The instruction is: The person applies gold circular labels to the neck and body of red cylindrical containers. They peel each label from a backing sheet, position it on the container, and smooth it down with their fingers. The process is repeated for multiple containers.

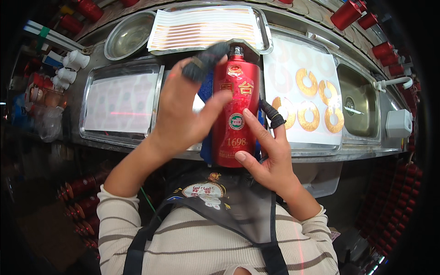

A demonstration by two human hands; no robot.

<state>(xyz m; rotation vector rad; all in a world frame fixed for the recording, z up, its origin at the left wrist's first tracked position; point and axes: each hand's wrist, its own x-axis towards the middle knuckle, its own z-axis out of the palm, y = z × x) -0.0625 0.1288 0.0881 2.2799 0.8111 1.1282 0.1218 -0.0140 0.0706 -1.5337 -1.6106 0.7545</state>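
Note:
A red bottle (236, 105) with gold lettering, a round green-and-white emblem and a clear-topped neck stands out in front of me at the counter's near edge. My right hand (273, 158) grips its lower right side, thumb and a finger lying on the front; one finger wears a black wrap. On the upper left, my left hand (178, 112) has its thumb over the bottle's front and its fingers stretched toward the neck, apart from the thumb. Black wraps (201, 62) cover its fingers, which are slightly blurred. Blue cloth (207, 96) shows behind the bottle.
Gold ring-shaped stickers (308, 118) lie on a white sheet at right, beside a metal sink (362, 110). Striped gold strips (206, 30) fill a far tray. A metal bowl (130, 36) and a sheet-lined tray (121, 103) are at left. More red bottles (348, 14) stand around.

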